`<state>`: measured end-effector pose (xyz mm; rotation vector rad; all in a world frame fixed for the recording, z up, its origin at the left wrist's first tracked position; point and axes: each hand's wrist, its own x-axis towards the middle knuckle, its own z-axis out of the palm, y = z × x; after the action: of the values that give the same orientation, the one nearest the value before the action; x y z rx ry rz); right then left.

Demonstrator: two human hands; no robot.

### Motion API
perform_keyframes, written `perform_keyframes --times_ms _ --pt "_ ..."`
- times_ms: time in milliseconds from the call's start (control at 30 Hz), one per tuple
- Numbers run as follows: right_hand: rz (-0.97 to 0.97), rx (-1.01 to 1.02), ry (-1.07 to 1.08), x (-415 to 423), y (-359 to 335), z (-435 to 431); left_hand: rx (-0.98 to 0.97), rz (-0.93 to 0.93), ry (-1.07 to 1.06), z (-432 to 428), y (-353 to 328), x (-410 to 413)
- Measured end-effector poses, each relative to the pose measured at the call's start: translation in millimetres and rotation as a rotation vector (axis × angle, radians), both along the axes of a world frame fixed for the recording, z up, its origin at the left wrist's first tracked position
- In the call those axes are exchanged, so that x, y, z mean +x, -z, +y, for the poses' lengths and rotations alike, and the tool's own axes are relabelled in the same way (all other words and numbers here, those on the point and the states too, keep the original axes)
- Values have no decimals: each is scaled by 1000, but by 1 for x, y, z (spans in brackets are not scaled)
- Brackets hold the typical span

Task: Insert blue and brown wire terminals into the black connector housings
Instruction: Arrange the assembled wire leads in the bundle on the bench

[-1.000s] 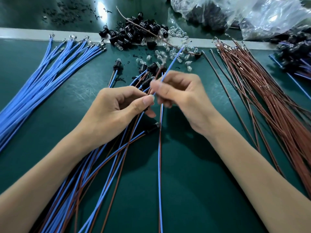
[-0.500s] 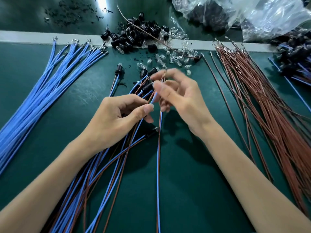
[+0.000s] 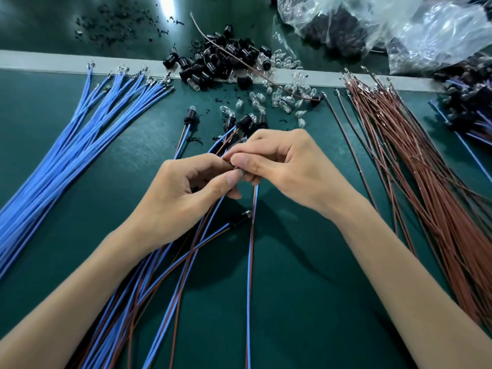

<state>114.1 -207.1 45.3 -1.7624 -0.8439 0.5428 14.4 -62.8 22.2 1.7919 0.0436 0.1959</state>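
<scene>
Two grips closed | left hand (image 3: 183, 198) round black housing (image 3: 195, 188) | right hand (image 3: 290, 166) pinching wire pair (image 3: 250, 249) toward 6 o'clock

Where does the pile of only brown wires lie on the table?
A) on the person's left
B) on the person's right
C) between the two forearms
B: the brown wires fan out beyond the right hand, while the pile on the left is the blue wires.
</scene>
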Motion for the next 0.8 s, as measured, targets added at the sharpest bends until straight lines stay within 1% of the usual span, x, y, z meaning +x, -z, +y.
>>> perform_keyframes --times_ms 133,233,267,333,367,400,467,533,700,800 --pt "-196 -73 -3 -1 2 9 -112 -3 -9 0 -4 2" --pt "-290 -134 -29 14 -1 15 -189 7 -22 1 -5 3" --pt "-322 -138 29 24 -2 18 -211 9 -42 2 -4 4" --pt "-425 -148 251 48 -1 24 -250 17 -101 5 -2 6" --pt "-487 -192 348 59 0 27 -263 17 -128 7 -2 7" --pt "-522 -274 395 68 3 30 -270 13 -150 9 -1 8" --pt "-471 -430 372 81 12 36 -263 0 -177 12 -1 9" --pt "-417 -487 379 84 16 42 -228 0 -187 14 0 9" --pt "-498 -617 451 84 12 51 -91 21 -164 11 5 8" --pt "-610 -639 453 81 13 53 -48 12 -167 9 5 7"
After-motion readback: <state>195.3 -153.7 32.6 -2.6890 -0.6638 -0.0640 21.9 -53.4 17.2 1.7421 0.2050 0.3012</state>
